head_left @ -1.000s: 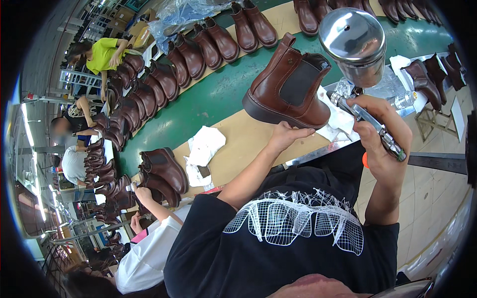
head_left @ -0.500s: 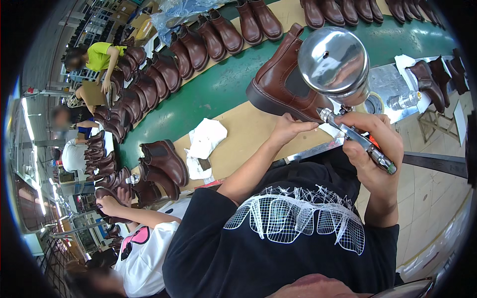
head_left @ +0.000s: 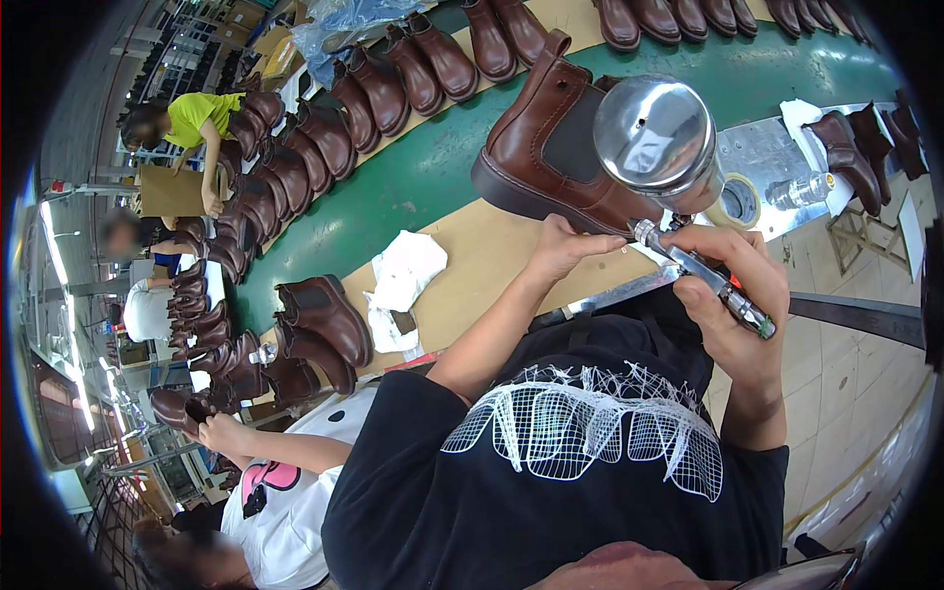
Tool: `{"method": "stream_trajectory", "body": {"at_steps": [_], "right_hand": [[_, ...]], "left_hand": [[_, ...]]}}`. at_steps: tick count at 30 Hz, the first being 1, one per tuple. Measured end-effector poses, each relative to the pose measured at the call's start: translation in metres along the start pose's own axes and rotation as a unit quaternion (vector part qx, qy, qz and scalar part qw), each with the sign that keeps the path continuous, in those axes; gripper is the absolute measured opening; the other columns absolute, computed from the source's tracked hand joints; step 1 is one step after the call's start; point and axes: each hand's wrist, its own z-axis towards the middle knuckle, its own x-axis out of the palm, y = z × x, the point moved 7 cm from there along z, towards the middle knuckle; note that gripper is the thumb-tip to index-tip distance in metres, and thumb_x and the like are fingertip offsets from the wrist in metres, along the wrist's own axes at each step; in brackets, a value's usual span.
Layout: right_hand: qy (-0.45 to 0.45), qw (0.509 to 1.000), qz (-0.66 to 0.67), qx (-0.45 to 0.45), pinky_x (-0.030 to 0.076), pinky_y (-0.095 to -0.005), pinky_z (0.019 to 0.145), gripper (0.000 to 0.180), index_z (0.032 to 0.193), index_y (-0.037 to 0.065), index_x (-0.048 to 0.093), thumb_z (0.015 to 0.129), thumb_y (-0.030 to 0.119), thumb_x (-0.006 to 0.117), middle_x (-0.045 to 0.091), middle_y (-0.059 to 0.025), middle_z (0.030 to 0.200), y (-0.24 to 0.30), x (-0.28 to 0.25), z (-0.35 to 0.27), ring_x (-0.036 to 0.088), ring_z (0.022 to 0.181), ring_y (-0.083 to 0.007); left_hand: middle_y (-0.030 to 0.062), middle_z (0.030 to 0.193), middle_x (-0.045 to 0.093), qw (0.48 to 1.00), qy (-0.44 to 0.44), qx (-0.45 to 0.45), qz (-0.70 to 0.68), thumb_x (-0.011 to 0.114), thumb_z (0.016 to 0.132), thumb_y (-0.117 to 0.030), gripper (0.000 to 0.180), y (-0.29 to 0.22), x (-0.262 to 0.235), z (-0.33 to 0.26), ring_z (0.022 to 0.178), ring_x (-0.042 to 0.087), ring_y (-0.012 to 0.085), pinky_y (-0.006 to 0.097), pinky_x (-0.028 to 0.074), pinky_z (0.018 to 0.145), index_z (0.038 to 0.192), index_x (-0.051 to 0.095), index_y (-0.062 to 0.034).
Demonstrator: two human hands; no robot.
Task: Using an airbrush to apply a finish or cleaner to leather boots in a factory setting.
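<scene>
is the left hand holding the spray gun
No, the spray gun with its shiny metal cup is gripped in the right hand, while the left hand rests against the brown boot.

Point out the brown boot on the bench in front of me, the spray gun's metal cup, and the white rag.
brown boot (head_left: 531, 162), head view, on its leather side.
metal cup (head_left: 657, 133), head view, on its domed top.
white rag (head_left: 408, 273), head view, on its crumpled middle.

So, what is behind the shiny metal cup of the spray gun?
Behind the cup stands a brown boot; its toe end and part of its side are covered by the cup. A tape roll shows beside it.
</scene>
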Motion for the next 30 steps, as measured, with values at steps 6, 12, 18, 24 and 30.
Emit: {"method": "stream_trajectory", "body": {"at_steps": [6,12,18,24,30], "right_hand": [[-0.018,1.000,0.000,0.020,0.035,-0.0291,0.078,0.025,0.101,0.007,0.070,0.082,0.021,0.077,0.071,-0.0038,0.088,-0.007,-0.002,-0.004,0.063,0.077,-0.0157],[-0.051,0.999,-0.006,0.016,0.039,-0.0304,0.078,0.023,0.099,0.005,0.070,0.082,0.018,0.076,0.071,-0.0063,0.087,-0.012,-0.007,-0.007,0.061,0.075,-0.0185],[-0.065,0.997,0.002,0.028,0.039,-0.0299,0.076,0.023,0.100,0.004,0.069,0.082,0.016,0.076,0.071,-0.0068,0.089,-0.015,-0.014,-0.006,0.061,0.074,-0.0179],[-0.084,0.995,0.003,0.046,0.041,-0.0297,0.076,0.021,0.101,0.003,0.070,0.084,0.014,0.075,0.071,-0.0072,0.090,-0.016,-0.024,-0.003,0.062,0.077,-0.0186],[-0.117,0.992,0.039,0.041,0.045,-0.0283,0.073,0.020,0.101,0.000,0.069,0.085,0.011,0.074,0.071,-0.0083,0.091,-0.015,-0.034,0.002,0.063,0.075,-0.0166]], "left_hand": [[0.0125,0.096,0.074,0.999,0.013,0.028,-0.020,0.084,0.073,-0.002,0.029,0.000,-0.003,-0.001,0.086,0.070,0.0148,0.028,0.055,0.078,0.098,0.072,0.0064],[0.0125,0.100,0.072,0.997,0.009,0.045,-0.064,0.082,0.069,0.005,0.041,-0.010,0.005,-0.005,0.084,0.069,0.0171,0.030,0.057,0.075,0.107,0.068,0.0067],[0.0122,0.095,0.071,0.997,0.015,0.030,-0.064,0.083,0.067,0.005,0.043,-0.007,0.005,-0.006,0.077,0.068,0.0174,0.029,0.056,0.061,0.107,0.066,0.0061],[0.0130,0.093,0.070,0.999,0.018,0.011,-0.047,0.085,0.066,0.003,0.047,-0.004,0.003,-0.009,0.076,0.068,0.0187,0.029,0.056,0.059,0.109,0.064,0.0064],[0.0135,0.095,0.070,0.998,0.023,0.015,-0.064,0.085,0.065,0.004,0.054,-0.002,0.002,-0.011,0.075,0.069,0.0191,0.029,0.056,0.059,0.114,0.061,0.0066]]}}
